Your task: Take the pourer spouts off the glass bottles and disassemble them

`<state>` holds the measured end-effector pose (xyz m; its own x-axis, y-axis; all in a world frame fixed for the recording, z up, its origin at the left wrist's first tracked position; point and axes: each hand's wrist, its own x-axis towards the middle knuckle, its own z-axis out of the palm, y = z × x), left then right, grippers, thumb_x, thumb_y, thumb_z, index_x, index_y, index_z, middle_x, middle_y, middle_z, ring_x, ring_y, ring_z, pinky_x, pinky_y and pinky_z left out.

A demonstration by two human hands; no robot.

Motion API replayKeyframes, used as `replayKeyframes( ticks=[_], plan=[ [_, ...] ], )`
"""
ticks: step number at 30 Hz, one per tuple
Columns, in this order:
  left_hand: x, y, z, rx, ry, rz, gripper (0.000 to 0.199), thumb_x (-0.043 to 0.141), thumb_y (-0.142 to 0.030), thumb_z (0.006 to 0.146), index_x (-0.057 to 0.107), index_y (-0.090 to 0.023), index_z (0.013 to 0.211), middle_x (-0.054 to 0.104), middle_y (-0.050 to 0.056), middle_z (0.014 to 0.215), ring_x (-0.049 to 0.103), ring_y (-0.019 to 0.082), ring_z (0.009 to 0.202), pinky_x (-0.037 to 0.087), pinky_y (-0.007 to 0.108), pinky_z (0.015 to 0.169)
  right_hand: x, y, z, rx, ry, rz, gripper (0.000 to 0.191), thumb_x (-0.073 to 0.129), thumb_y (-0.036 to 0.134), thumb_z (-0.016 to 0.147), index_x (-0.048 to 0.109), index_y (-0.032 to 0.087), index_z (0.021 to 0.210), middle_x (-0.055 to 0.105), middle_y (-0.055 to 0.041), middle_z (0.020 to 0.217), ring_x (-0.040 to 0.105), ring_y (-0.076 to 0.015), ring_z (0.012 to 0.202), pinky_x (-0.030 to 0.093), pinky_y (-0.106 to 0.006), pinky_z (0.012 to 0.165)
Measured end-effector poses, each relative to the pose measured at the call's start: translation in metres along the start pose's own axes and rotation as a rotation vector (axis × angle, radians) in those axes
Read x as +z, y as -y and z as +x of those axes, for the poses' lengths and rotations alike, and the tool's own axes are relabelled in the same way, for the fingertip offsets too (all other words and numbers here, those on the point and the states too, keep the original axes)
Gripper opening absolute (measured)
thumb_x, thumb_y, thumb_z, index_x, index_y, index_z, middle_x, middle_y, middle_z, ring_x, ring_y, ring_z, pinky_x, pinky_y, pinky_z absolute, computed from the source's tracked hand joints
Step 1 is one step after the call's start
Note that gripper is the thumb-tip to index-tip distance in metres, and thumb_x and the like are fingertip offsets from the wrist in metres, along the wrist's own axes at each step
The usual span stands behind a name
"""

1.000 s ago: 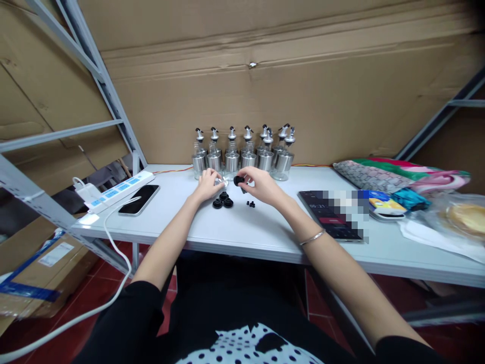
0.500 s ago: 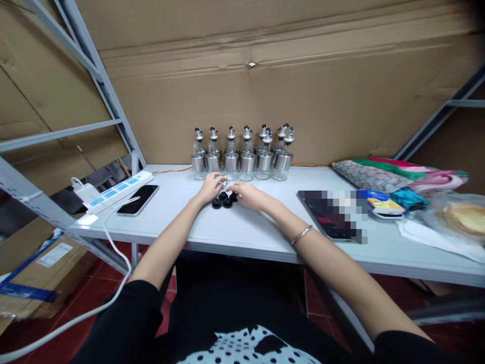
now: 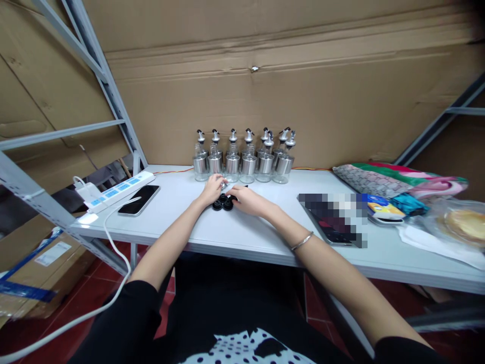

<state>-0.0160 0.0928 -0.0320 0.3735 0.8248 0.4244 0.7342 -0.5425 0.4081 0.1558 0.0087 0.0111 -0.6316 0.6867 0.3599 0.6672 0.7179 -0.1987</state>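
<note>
A small silvery piece [image 3: 224, 186], too small to make out fully, sits at the fingertips of my left hand [image 3: 213, 190], which is closed around it. Right beside it, my right hand [image 3: 248, 199] has its thumb and fingers pinched at one of the black ring-shaped stoppers [image 3: 227, 204]. Several such stoppers lie bunched on the white table between my hands. Behind them stand glass bottles with steel sleeves [image 3: 232, 164], in two rows. The back row and the rightmost front bottles carry silver pourer tops with black flaps; other front bottles have bare necks.
On the left lie a phone [image 3: 139, 200] and a white power strip [image 3: 123, 189] with a trailing cable. To the right are a blurred-out tablet-like device [image 3: 333, 237], a snack packet [image 3: 382, 206], folded cloth [image 3: 397, 179] and a plastic food container [image 3: 464, 222]. Cardboard [image 3: 284, 101] walls the back.
My right hand has shifted slightly, its fingers now further over the black stoppers. A small dark tip shows behind that hand. My left hand stays nearly where it was; the view has tilted a little.
</note>
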Motion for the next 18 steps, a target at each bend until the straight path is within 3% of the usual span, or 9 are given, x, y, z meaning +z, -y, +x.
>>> replayKeyframes(
  ticks=[3,7,10,13,16,18],
  plan=[
    [-0.001,-0.003,-0.001,-0.018,0.000,-0.001,0.036,0.039,-0.012,0.085,0.059,-0.022,0.114,0.045,0.008,0.130,0.036,0.023,0.127,0.034,0.045,0.107,-0.003,-0.003,0.002,0.030,-0.083,-0.001,0.035,0.051,0.004,0.077,0.063,0.014,0.108,0.064,-0.0118,0.107,0.061,-0.0201,0.096,0.047,-0.035,0.088],
    [-0.006,-0.009,-0.002,-0.072,0.008,-0.011,0.033,0.042,-0.020,0.088,0.058,-0.024,0.116,0.044,0.007,0.134,0.034,0.025,0.129,0.031,0.050,0.107,-0.016,-0.023,0.013,0.277,-0.201,-0.043,0.030,0.048,0.010,0.081,0.065,0.013,0.105,0.065,-0.0137,0.104,0.061,-0.0227,0.097,0.047,-0.036,0.087],
    [-0.014,-0.013,-0.002,-0.101,-0.121,-0.038,0.029,0.043,-0.026,0.089,0.059,-0.024,0.113,0.045,0.007,0.133,0.034,0.025,0.129,0.030,0.047,0.108,-0.021,-0.045,0.023,0.476,-0.203,-0.111,0.030,0.047,0.014,0.080,0.065,0.014,0.104,0.066,-0.0151,0.104,0.062,-0.0279,0.099,0.048,-0.040,0.084],
    [-0.020,-0.012,-0.001,-0.133,-0.246,-0.075,0.033,0.041,-0.028,0.090,0.056,-0.021,0.118,0.044,0.008,0.133,0.035,0.023,0.128,0.030,0.043,0.108,-0.020,-0.059,0.029,0.576,-0.212,-0.113,0.030,0.048,0.015,0.078,0.065,0.016,0.102,0.068,-0.0145,0.103,0.063,-0.0282,0.096,0.048,-0.039,0.080],
    [-0.021,-0.008,0.000,-0.158,-0.218,-0.068,0.035,0.042,-0.029,0.090,0.054,-0.020,0.121,0.040,0.010,0.136,0.035,0.024,0.129,0.030,0.043,0.108,-0.021,-0.063,0.033,0.634,-0.220,-0.055,0.022,0.051,0.017,0.076,0.068,0.017,0.091,0.069,-0.0132,0.097,0.063,-0.0273,0.093,0.048,-0.037,0.080],
    [-0.020,-0.006,0.001,-0.141,-0.203,-0.042,0.033,0.042,-0.029,0.090,0.055,-0.020,0.119,0.040,0.011,0.135,0.036,0.025,0.129,0.030,0.044,0.107,-0.027,-0.065,0.037,0.679,-0.356,0.022,0.020,0.049,0.020,0.078,0.067,0.018,0.087,0.068,-0.0121,0.093,0.063,-0.0252,0.091,0.047,-0.037,0.081]
  ],
)
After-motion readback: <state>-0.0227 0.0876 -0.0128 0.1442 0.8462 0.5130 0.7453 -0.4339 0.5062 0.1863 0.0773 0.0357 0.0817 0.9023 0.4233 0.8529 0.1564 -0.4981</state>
